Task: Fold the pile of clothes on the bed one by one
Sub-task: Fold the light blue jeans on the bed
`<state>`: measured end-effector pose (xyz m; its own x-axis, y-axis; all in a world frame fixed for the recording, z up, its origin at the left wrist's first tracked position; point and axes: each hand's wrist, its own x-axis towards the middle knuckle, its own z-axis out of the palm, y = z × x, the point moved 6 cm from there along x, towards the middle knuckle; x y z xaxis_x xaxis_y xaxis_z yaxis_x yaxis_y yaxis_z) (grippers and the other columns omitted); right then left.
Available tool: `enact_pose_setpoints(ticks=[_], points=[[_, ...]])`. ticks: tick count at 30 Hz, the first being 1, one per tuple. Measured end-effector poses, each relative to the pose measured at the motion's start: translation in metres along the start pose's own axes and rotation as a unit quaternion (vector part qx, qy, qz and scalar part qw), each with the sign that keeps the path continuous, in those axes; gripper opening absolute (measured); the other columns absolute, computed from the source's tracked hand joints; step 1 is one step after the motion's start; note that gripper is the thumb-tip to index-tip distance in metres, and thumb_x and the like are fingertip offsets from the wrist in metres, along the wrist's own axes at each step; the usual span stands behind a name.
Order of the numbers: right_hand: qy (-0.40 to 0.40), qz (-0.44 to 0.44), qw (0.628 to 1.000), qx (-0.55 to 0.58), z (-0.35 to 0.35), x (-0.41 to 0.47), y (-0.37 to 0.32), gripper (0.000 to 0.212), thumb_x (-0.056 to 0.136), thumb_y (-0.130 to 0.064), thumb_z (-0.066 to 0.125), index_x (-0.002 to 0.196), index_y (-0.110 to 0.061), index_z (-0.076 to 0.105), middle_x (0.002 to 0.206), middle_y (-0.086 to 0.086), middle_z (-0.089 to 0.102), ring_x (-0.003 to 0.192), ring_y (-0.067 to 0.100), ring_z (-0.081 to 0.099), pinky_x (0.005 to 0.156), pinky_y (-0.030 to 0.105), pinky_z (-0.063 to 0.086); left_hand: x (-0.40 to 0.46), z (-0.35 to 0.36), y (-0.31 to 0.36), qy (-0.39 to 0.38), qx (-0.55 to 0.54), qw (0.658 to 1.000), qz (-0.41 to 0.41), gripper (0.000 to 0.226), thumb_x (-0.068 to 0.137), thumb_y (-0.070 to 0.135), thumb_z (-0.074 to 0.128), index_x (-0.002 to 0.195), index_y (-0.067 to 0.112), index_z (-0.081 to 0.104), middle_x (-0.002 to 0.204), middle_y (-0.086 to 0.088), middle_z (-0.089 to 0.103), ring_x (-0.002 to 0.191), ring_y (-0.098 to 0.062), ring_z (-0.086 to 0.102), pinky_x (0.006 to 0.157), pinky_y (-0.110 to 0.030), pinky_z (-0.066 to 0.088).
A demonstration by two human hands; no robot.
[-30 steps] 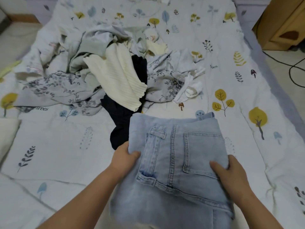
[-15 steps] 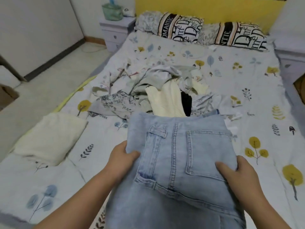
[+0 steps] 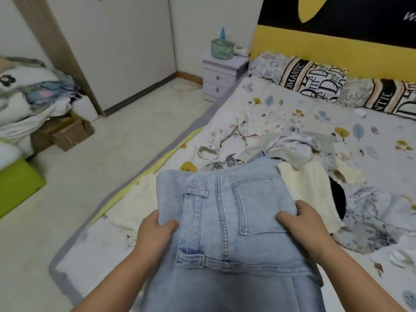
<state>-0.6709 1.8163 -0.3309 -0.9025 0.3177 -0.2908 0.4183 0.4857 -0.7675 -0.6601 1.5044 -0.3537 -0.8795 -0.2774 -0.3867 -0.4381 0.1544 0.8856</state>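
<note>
Folded light-blue jeans (image 3: 225, 212) are held up in front of me over the left part of the bed (image 3: 292, 109). My left hand (image 3: 155, 230) grips their left edge, thumb on top. My right hand (image 3: 304, 224) grips the right edge beside the back pocket. Behind the jeans lies the pile of unfolded clothes (image 3: 292, 147), with a cream knit (image 3: 308, 190), a black garment (image 3: 337, 199) and grey floral pieces. A folded cream item (image 3: 132, 208) lies on the bed under the jeans' left side, partly hidden.
The bed's left edge (image 3: 126, 190) runs diagonally, with bare floor (image 3: 101, 158) beside it. A small nightstand (image 3: 221, 75) stands by the headboard. Two printed pillows (image 3: 315, 77) lie at the head. A cardboard box (image 3: 67, 131) and bedding sit at the left, and a wardrobe (image 3: 112, 41) stands behind.
My view swung up and to the left, bringing the floor, wardrobe and nightstand into sight. Both hands kept their grip and carried the folded jeans leftward, over the folded cream item.
</note>
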Motion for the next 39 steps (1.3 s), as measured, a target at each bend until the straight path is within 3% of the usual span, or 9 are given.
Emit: enact_pose_setpoints(ticks=[11,15,19,25,28,31,35,37,39], points=[[-0.076,-0.1,0.986,-0.113,0.16,0.084,-0.116,0.019,0.078,-0.016,0.065,0.092,-0.006,0.059,0.088,0.01,0.061,0.084,0.027,0.057,0.068,0.032,0.041,0.078,-0.105,-0.039,0.112,0.025,0.993,-0.041,0.034,0.061,0.031,0.047,0.08,0.009,0.063,0.08,-0.01,0.069,0.08,-0.032,0.065,0.079,-0.05,0.052],[-0.116,-0.12,0.974,-0.154,0.213,0.113,-0.139,0.018,0.078,-0.018,0.064,0.089,-0.007,0.055,0.083,0.006,0.055,0.082,0.025,0.053,0.062,0.029,0.036,0.099,-0.12,-0.067,0.151,0.013,0.986,-0.065,0.048,0.068,0.034,0.05,0.085,-0.01,0.061,0.085,-0.028,0.065,0.079,-0.036,0.063,0.072,-0.047,0.05],[-0.152,-0.138,0.959,-0.196,0.264,0.136,-0.15,0.018,0.08,-0.018,0.062,0.091,-0.007,0.055,0.089,0.009,0.055,0.082,0.025,0.051,0.065,0.028,0.034,0.111,-0.131,-0.097,0.19,-0.019,0.977,-0.1,0.024,0.088,0.014,0.053,0.078,-0.007,0.059,0.079,-0.025,0.064,0.072,-0.034,0.059,0.065,-0.038,0.043],[-0.196,-0.159,0.936,-0.244,0.332,0.166,-0.146,0.013,0.083,-0.015,0.055,0.09,-0.009,0.047,0.092,0.008,0.05,0.086,0.027,0.049,0.069,0.028,0.035,0.123,-0.132,-0.148,0.231,-0.043,0.961,-0.147,0.028,0.088,0.013,0.057,0.078,-0.012,0.056,0.077,-0.028,0.059,0.062,-0.022,0.043,0.058,-0.032,0.031],[-0.193,-0.169,0.927,-0.275,0.362,0.175,-0.14,0.011,0.086,-0.012,0.051,0.095,-0.009,0.046,0.098,0.011,0.052,0.093,0.03,0.051,0.07,0.029,0.033,0.125,-0.135,-0.169,0.26,-0.032,0.95,-0.171,0.024,0.088,0.014,0.059,0.07,-0.001,0.057,0.073,-0.02,0.058,0.065,-0.024,0.046,0.061,-0.035,0.032],[-0.162,-0.17,0.927,-0.294,0.384,0.185,-0.12,0.018,0.088,-0.009,0.048,0.105,-0.003,0.049,0.111,0.019,0.057,0.104,0.035,0.053,0.073,0.033,0.036,0.126,-0.137,-0.188,0.259,-0.031,0.942,-0.211,0.018,0.088,0.014,0.06,0.095,-0.003,0.062,0.098,-0.025,0.063,0.086,-0.031,0.055,0.073,-0.035,0.038],[-0.102,-0.167,0.929,-0.315,0.395,0.182,-0.099,0.041,0.091,-0.018,0.047,0.13,-0.006,0.041,0.131,0.02,0.044,0.124,0.036,0.039,0.095,0.042,0.034,0.123,-0.151,-0.191,0.329,0.022,0.899,-0.289,0.07,0.08,0.006,0.068,0.138,-0.006,0.032,0.137,-0.032,0.037,0.122,-0.043,0.041,0.102,-0.044,0.032],[-0.064,-0.17,0.936,-0.3,0.391,0.164,-0.101,0.055,0.094,-0.026,0.045,0.144,-0.013,0.027,0.148,0.017,0.026,0.138,0.032,0.021,0.109,0.047,0.021,0.125,-0.164,-0.153,0.394,0.114,0.897,-0.167,0.072,0.079,0.001,0.065,0.141,-0.004,0.029,0.141,-0.031,0.026,0.129,-0.042,0.031,0.106,-0.046,0.026],[-0.058,-0.181,0.932,-0.309,0.392,0.142,-0.103,0.06,0.096,-0.035,0.039,0.149,-0.02,0.016,0.156,0.012,0.006,0.144,0.029,0.003,0.113,0.052,0.007,0.14,-0.153,-0.103,0.378,0.237,0.893,0.057,0.059,0.085,0.006,0.057,0.139,0.001,0.035,0.143,-0.027,0.027,0.13,-0.04,0.029,0.107,-0.046,0.026]])
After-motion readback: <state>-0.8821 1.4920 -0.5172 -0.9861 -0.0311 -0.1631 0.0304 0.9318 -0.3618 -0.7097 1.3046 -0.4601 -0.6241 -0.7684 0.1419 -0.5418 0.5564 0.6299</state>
